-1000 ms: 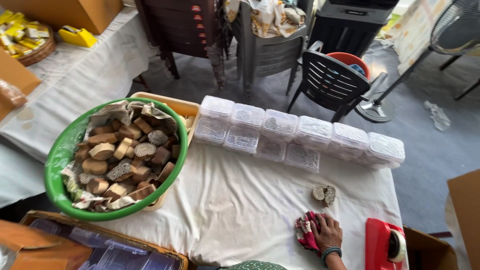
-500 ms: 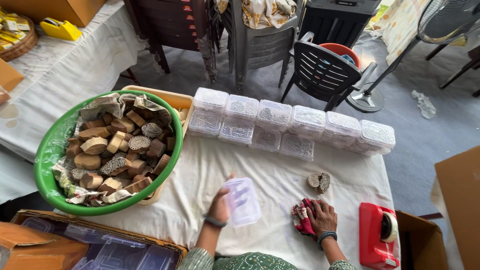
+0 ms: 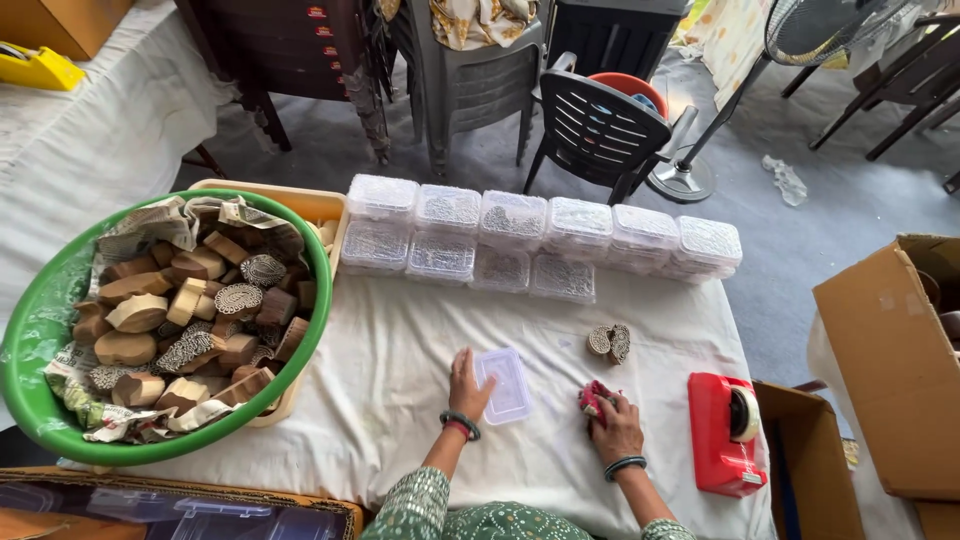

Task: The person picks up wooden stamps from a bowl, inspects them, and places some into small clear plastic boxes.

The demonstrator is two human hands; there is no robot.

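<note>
On the surface a basin of carved blocks sits at the left, stacked lidded boxes line the far edge, a small container lies between the hands, with a tape dispenser at the right and chairs behind.

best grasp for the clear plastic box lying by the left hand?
Pinch the clear plastic box across its short sides, coming straight down from above. It lies flat on the white cloth, and the left hand already covers its left edge; the right and far edges are free.
</note>
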